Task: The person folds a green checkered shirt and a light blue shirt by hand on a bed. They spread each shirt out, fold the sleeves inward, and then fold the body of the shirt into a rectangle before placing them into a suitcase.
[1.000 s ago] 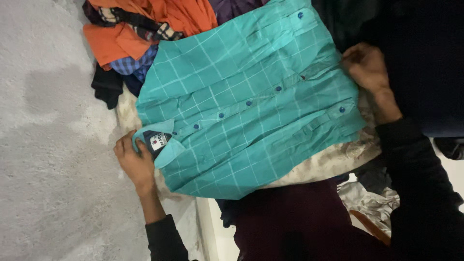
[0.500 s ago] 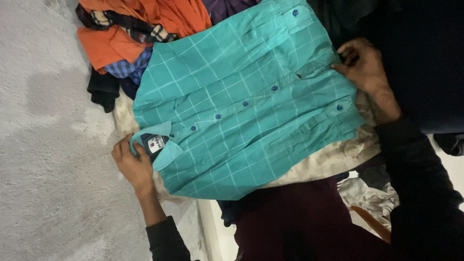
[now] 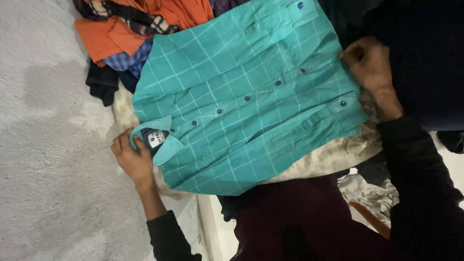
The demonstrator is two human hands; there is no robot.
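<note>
- Head view, leftmost: grey carpet lies bare along the left side, the widest open room near the work.
- At upper left a heap of clothes sits beside the shirt: an orange garment, a blue checked cloth and a black piece, all touching or tucked under the shirt's edge.
- Left hand rests at the collar end, fingers curled narrow over the collar beside the neck label; whether it pinches the cloth or only presses it, I cannot tell.
- Teal checked shirt lies flat, front up and buttoned, between the two hands; its long axis runs from the collar at lower left up to the hem at the right. It rests on a cream cloth that shows below its lower edge.
- Right hand sits at the hem end, fingers bent close on the shirt's right edge, apparently gripping it.
- Each hand meets its own end of the shirt; neither is nearer the middle.
- Below the shirt a maroon cloth crowds the lower edge, and dark fabric fills the right, so little room is left there.
</note>
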